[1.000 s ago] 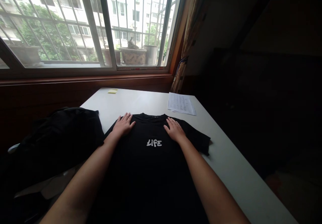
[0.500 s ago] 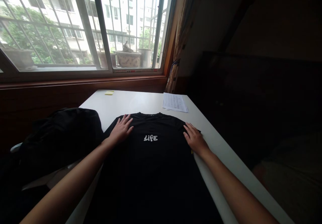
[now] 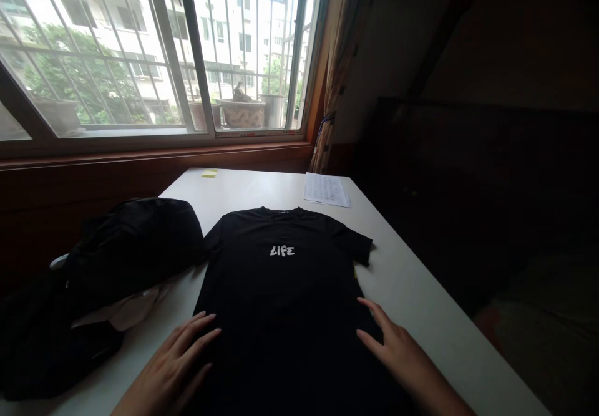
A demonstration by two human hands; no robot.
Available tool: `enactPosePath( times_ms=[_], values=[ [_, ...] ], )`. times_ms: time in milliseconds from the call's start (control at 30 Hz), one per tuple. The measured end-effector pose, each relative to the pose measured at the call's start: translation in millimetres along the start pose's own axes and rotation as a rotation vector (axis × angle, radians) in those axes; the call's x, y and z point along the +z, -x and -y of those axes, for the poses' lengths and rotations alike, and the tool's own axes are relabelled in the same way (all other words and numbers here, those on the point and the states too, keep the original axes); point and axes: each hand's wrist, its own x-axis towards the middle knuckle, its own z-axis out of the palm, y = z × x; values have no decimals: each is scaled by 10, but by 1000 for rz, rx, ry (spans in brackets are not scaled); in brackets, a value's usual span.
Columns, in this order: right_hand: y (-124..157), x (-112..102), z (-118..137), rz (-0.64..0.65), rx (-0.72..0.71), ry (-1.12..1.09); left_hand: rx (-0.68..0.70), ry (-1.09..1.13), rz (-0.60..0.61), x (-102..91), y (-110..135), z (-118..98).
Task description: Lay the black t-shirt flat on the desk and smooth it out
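Black T-shirt (image 3: 276, 285): laid out flat, printed side up, along the white table (image 3: 407, 291); with its collar (image 3: 281, 211) toward the window (image 3: 199, 54); lost in deep shadow toward the near end.

White lettering (image 3: 282, 251): across the upper chest, a little below the collar.

Right-hand sleeve (image 3: 358, 244): spread outward over bare tabletop.

Yellow mark (image 3: 355, 272): small, at the shirt's side, just below that sleeve.

Left hand (image 3: 175, 360): at the left side of the shirt's body, back upward, with fingers parted and loosely bent; cannot tell whether pressing on the cloth or just above it.

Right hand (image 3: 393, 341): at the opposite side, with thumb and forefinger held apart across the border of the cloth; contact likewise impossible to tell.

Dark fabric bundle (image 3: 140, 251): heaped to the left of the shirt, close to its left sleeve.

Printed sheets (image 3: 327, 190): at the far right corner of the table.

Yellow slip (image 3: 209, 173): near the far left corner.

Curtain (image 3: 326, 126): gathered and tied, just right of the barred window.
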Motion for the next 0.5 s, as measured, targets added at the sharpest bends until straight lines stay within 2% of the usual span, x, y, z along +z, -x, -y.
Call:
enactPosePath(
  times_ms=[133, 267, 333, 433, 500],
  values=[
    [259, -93, 111, 196, 51, -135, -48, 66, -80, -52, 290, -178],
    [475, -134, 60, 280, 97, -271, -137, 211, -122, -39, 476, -258],
    [549, -146, -12, 273, 115, -299, -255, 320, -153, -45, 558, -232],
    [621, -154, -145, 220, 158, -341, -505, 523, -214, -74, 681, -155],
    [654, -138, -248, 189, 182, -359, -589, 648, -207, -83, 754, -132]
  ],
)
